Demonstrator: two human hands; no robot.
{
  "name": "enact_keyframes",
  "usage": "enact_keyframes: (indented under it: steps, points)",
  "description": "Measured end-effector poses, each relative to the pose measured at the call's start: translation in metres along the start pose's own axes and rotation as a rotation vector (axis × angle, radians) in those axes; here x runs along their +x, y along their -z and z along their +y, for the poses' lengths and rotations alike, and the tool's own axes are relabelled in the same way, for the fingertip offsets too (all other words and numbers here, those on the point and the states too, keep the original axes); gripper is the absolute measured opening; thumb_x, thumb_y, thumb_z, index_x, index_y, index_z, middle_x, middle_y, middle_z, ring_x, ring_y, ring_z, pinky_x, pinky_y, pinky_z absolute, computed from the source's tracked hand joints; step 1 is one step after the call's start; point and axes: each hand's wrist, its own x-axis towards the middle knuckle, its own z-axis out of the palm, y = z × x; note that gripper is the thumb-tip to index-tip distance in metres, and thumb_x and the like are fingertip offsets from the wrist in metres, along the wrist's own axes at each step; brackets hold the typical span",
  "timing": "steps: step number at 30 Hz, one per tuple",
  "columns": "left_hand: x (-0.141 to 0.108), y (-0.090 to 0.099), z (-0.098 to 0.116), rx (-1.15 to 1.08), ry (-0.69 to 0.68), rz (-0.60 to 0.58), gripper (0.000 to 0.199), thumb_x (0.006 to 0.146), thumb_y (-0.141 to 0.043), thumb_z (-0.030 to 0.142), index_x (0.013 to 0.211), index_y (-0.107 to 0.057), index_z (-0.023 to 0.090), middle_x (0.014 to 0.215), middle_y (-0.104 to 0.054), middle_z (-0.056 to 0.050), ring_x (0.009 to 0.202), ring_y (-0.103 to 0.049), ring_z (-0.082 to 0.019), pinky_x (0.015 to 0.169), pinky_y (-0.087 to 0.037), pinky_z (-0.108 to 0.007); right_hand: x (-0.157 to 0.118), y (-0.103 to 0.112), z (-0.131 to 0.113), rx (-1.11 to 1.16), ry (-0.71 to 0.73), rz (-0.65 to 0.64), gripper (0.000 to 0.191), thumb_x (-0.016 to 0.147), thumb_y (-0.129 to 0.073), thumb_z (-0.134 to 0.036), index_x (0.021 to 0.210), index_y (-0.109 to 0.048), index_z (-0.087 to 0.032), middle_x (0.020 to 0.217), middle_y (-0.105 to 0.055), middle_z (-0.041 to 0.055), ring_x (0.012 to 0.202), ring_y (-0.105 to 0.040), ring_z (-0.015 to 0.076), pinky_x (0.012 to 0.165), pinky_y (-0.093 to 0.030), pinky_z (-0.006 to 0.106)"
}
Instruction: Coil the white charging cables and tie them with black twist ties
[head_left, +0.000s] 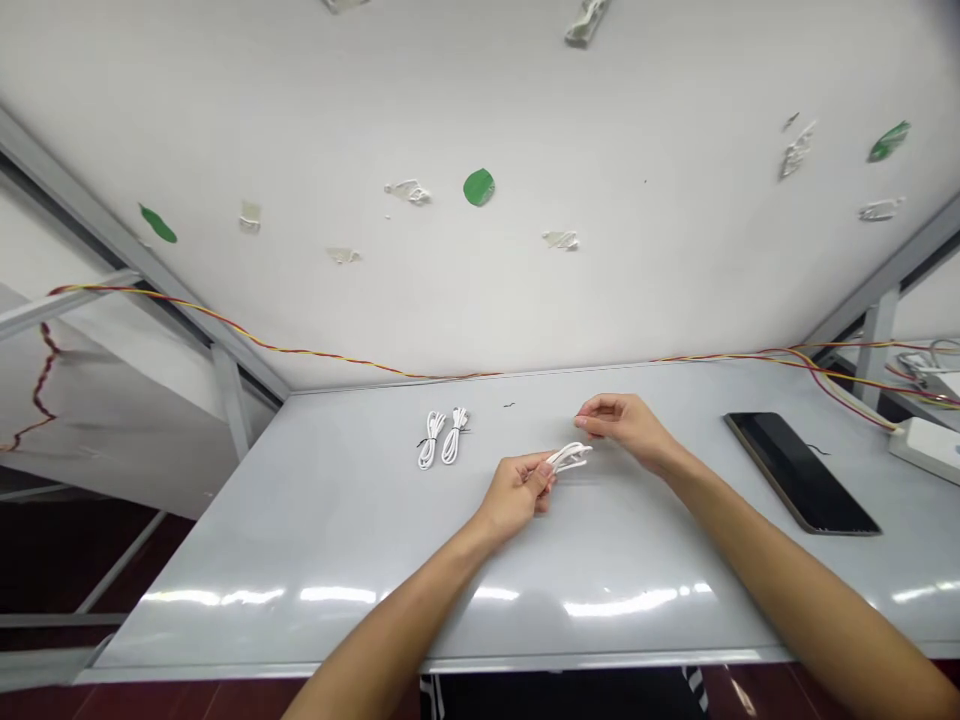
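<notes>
My left hand [516, 496] grips a coiled white cable [570, 458] above the grey table, its loops sticking out to the right of my fingers. My right hand [616, 424] hovers just beyond the loops, fingers curled and holding nothing, close to but apart from the cable. Two more white cables [442, 436], each bundled in a small tied coil, lie side by side on the tabletop left of my hands.
A black tablet [801, 472] lies flat at the table's right, and a white power strip [922, 448] sits by the right edge with red-and-yellow twisted wires. A white wall with tape scraps and green patches rises behind the table [315, 480].
</notes>
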Motion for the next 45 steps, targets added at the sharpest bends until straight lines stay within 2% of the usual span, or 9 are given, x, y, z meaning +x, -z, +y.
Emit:
enact_keyframes:
  steps: [3, 7, 14, 19, 28, 38, 41, 43, 45]
  points:
    - [-0.001, 0.001, 0.004, -0.166, 0.069, -0.065, 0.053, 0.077, -0.07, 0.06, 0.096, -0.07, 0.01, 0.068, -0.038, 0.003, 0.056, -0.022, -0.005, 0.051, -0.015, -0.022, -0.009, -0.022, -0.007, 0.251, -0.069, -0.066, 0.036, 0.062, -0.083, -0.046, 0.077, -0.067, -0.017, 0.066, -0.064, 0.0, 0.06, -0.056, 0.0131, 0.063, -0.045, 0.03]
    - [-0.001, 0.004, 0.007, -0.228, 0.079, -0.068, 0.049, 0.078, -0.072, 0.056, 0.097, -0.07, 0.01, 0.068, -0.038, 0.003, 0.056, -0.021, -0.005, 0.051, -0.013, -0.023, -0.013, -0.033, -0.008, 0.295, -0.08, -0.051, 0.034, 0.061, -0.084, -0.044, 0.075, -0.068, -0.017, 0.066, -0.065, 0.0002, 0.059, -0.054, 0.012, 0.058, -0.042, 0.028]
    - [0.0, 0.01, 0.01, -0.269, 0.089, -0.072, 0.056, 0.077, -0.075, 0.051, 0.116, -0.068, 0.012, 0.069, -0.04, 0.002, 0.058, -0.025, -0.006, 0.051, -0.015, -0.022, -0.009, -0.027, -0.002, 0.17, 0.04, -0.084, 0.02, 0.065, -0.078, -0.034, 0.075, -0.069, -0.018, 0.071, -0.069, 0.0021, 0.065, -0.062, 0.0157, 0.063, -0.048, 0.03]
    - [0.0, 0.012, 0.01, -0.253, 0.127, -0.043, 0.059, 0.076, -0.076, 0.05, 0.122, -0.064, 0.015, 0.071, -0.045, 0.001, 0.059, -0.029, -0.007, 0.051, -0.017, -0.021, -0.009, -0.026, 0.001, 0.132, 0.106, -0.127, 0.022, 0.068, -0.078, -0.036, 0.078, -0.068, -0.018, 0.075, -0.072, 0.0038, 0.07, -0.067, 0.018, 0.068, -0.052, 0.031]
    - [-0.002, 0.012, 0.015, -0.196, 0.138, -0.096, 0.055, 0.076, -0.075, 0.051, 0.115, -0.065, 0.012, 0.069, -0.044, 0.003, 0.055, -0.025, -0.005, 0.052, -0.016, -0.022, -0.012, -0.014, -0.01, -0.056, 0.178, -0.176, 0.017, 0.074, -0.074, -0.035, 0.077, -0.074, -0.018, 0.074, -0.072, 0.0043, 0.068, -0.066, 0.0178, 0.066, -0.053, 0.031]
    - [-0.001, 0.016, 0.016, -0.267, 0.139, -0.137, 0.046, 0.078, -0.075, 0.048, 0.106, -0.066, 0.012, 0.069, -0.042, 0.002, 0.055, -0.024, -0.005, 0.051, -0.014, -0.023, -0.011, -0.006, -0.009, -0.058, 0.188, -0.244, 0.016, 0.078, -0.071, -0.035, 0.081, -0.072, -0.019, 0.074, -0.069, 0.0027, 0.07, -0.063, 0.0171, 0.068, -0.052, 0.031]
    - [-0.001, 0.016, 0.017, -0.258, 0.119, -0.134, 0.045, 0.078, -0.074, 0.05, 0.099, -0.067, 0.011, 0.068, -0.04, 0.002, 0.055, -0.022, -0.005, 0.051, -0.013, -0.023, -0.008, -0.013, -0.006, -0.012, 0.212, -0.118, 0.02, 0.079, -0.071, -0.038, 0.079, -0.068, -0.018, 0.073, -0.067, 0.0028, 0.066, -0.062, 0.0164, 0.064, -0.052, 0.031]
    - [0.0, 0.015, 0.016, -0.241, 0.114, -0.116, 0.044, 0.078, -0.074, 0.051, 0.094, -0.066, 0.01, 0.068, -0.039, 0.003, 0.055, -0.021, -0.006, 0.05, -0.013, -0.023, -0.01, -0.021, -0.003, 0.049, 0.285, 0.095, 0.02, 0.083, -0.068, -0.039, 0.084, -0.063, -0.019, 0.075, -0.066, 0.0026, 0.064, -0.062, 0.0157, 0.061, -0.051, 0.031]
    - [0.0, 0.013, 0.014, -0.212, 0.131, -0.095, 0.045, 0.078, -0.073, 0.052, 0.092, -0.065, 0.01, 0.068, -0.039, 0.003, 0.055, -0.02, -0.006, 0.05, -0.012, -0.023, -0.014, -0.03, -0.001, 0.058, 0.443, 0.314, 0.014, 0.089, -0.062, -0.035, 0.09, -0.058, -0.021, 0.081, -0.065, 0.0032, 0.07, -0.064, 0.0168, 0.065, -0.052, 0.032]
